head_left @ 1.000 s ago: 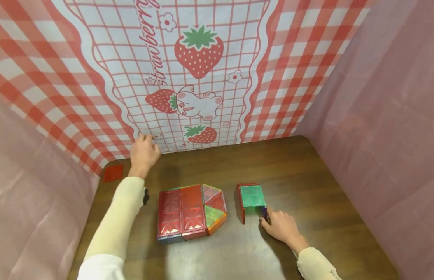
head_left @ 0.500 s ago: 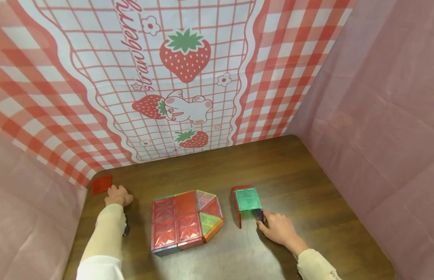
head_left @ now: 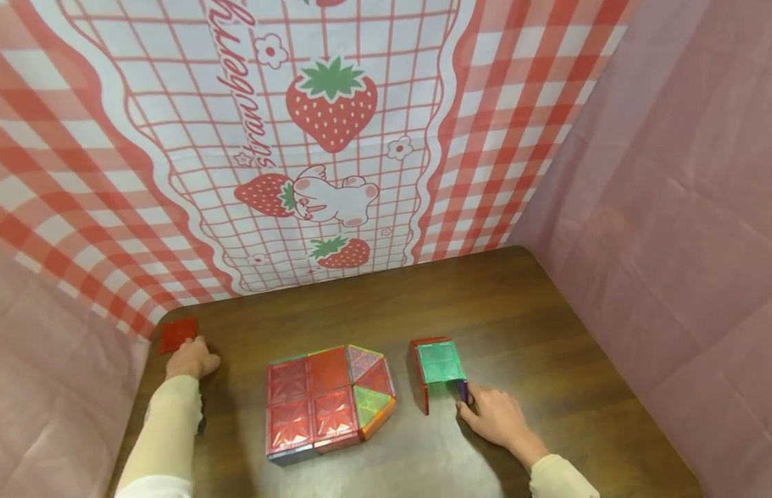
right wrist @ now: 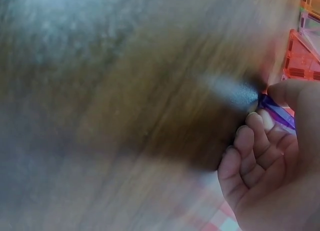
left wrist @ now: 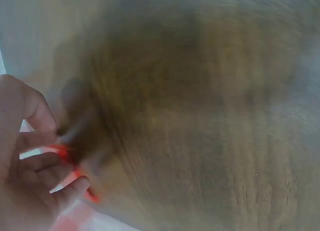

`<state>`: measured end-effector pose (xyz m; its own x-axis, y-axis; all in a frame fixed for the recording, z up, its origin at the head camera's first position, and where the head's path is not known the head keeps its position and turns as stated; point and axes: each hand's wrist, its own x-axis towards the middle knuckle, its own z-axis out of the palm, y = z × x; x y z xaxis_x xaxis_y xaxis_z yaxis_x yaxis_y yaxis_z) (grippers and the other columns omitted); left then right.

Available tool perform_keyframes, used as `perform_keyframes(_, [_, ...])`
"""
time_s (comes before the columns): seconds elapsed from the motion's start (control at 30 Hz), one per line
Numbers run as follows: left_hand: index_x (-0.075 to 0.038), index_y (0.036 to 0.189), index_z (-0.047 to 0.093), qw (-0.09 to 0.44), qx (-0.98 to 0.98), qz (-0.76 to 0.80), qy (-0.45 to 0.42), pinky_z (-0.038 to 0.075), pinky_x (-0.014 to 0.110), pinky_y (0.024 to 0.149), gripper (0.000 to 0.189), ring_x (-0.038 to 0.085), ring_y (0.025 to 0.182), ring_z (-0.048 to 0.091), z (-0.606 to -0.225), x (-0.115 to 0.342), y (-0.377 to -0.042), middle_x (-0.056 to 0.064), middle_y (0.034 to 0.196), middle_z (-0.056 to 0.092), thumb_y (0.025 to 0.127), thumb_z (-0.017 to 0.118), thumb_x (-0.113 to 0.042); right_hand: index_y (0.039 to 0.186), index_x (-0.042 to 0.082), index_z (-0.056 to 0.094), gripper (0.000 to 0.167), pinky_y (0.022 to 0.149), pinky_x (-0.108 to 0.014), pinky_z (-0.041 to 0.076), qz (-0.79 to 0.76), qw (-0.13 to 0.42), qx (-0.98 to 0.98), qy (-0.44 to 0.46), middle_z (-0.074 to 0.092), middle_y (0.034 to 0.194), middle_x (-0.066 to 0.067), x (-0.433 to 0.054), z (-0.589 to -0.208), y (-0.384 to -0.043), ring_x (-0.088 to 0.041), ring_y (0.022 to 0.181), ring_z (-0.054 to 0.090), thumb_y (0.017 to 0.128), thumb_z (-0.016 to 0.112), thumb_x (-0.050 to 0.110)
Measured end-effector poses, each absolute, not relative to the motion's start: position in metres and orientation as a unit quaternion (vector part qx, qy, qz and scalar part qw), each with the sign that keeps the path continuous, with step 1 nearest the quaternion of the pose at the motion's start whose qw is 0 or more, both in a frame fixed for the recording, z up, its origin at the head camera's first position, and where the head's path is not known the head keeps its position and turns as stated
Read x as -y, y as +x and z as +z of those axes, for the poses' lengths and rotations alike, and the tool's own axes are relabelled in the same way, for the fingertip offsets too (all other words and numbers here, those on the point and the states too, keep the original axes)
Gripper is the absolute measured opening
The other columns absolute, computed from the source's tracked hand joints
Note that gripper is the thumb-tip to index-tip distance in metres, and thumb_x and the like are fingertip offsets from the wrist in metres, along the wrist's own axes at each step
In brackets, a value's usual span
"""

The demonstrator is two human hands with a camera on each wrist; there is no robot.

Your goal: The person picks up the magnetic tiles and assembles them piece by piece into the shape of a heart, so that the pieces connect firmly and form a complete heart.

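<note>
In the head view, my left hand is at the near right edge of a red square magnetic tile, which lies by the table's far left corner. Bent fingers meet the red tile in the left wrist view; no clear grip shows. My right hand pinches an upright purple magnetic tile between thumb and fingers. That purple tile is one side of a small open-fronted box with a green top tile and a red left wall. Its right side is partly hidden by my fingers.
A low block of magnetic tiles, mostly red on top with triangles at its right end, stands left of the small box. The wooden table ends at a strawberry-print cloth behind, with pink cloth at the sides.
My left hand has come down from the back of the table to the red tile at the left. My right hand stays on the purple tile. The head view has shifted slightly.
</note>
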<state>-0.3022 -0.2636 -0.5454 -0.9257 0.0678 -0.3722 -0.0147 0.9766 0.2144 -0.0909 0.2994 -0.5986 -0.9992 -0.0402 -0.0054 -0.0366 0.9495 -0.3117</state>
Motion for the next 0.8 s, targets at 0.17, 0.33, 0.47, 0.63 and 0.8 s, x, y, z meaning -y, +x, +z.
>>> perform_keyframes(0.17, [0.018, 0.116, 0.051, 0.105, -0.99, 0.081, 0.055, 0.053, 0.063, 0.077, 0.044, 0.059, 0.091, 0.063, -0.555, 0.24, -0.263, 0.043, 0.104, 0.061, 0.084, 0.053, -0.012, 0.082, 0.021, 0.051, 0.024, 0.047, -0.03, 0.033, -0.155, 0.015, -0.988, -0.022, 0.048, 0.064, 0.008, -0.298, -0.605, -0.09, -0.012, 0.055, 0.043, 0.09, 0.071, 0.032])
perform_keyframes(0.33, [0.011, 0.104, 0.054, 0.035, -0.994, 0.072, 0.077, 0.052, 0.061, 0.068, 0.035, 0.056, 0.081, 0.061, -0.565, 0.208, -0.222, 0.038, 0.09, 0.06, 0.085, 0.063, -0.017, 0.08, 0.02, 0.05, 0.026, 0.046, -0.031, 0.032, -0.161, 0.014, -0.987, -0.009, 0.047, 0.063, 0.005, -0.302, -0.603, -0.095, -0.014, 0.055, 0.043, 0.091, 0.07, 0.032])
perform_keyframes(0.47, [0.007, 0.132, 0.043, 0.064, -0.99, 0.125, 0.016, 0.045, 0.071, 0.089, 0.055, 0.067, 0.119, 0.039, -0.571, 0.199, -0.213, 0.049, 0.127, 0.035, 0.095, 0.062, -0.029, 0.081, 0.02, 0.051, 0.025, 0.047, -0.032, 0.033, -0.168, 0.026, -0.986, -0.004, 0.049, 0.065, 0.004, -0.306, -0.598, -0.099, -0.016, 0.056, 0.045, 0.091, 0.069, 0.033])
perform_keyframes(0.63, [0.005, 0.134, 0.035, 0.079, -0.983, 0.16, -0.032, 0.039, 0.075, 0.093, 0.053, 0.069, 0.124, 0.031, -0.578, 0.214, -0.221, 0.053, 0.13, 0.025, 0.101, 0.055, -0.031, 0.081, 0.021, 0.05, 0.025, 0.049, -0.032, 0.034, -0.187, 0.046, -0.981, -0.014, 0.048, 0.066, 0.005, -0.305, -0.598, -0.099, -0.016, 0.058, 0.046, 0.092, 0.069, 0.034])
perform_keyframes(0.8, [0.01, 0.119, 0.035, 0.074, -0.98, 0.172, -0.064, 0.043, 0.072, 0.088, 0.045, 0.066, 0.109, 0.041, -0.576, 0.231, -0.231, 0.05, 0.114, 0.039, 0.099, 0.055, -0.025, 0.082, 0.021, 0.05, 0.025, 0.05, -0.033, 0.035, -0.187, 0.047, -0.981, -0.015, 0.05, 0.067, 0.005, -0.302, -0.602, -0.097, -0.016, 0.059, 0.047, 0.092, 0.069, 0.035])
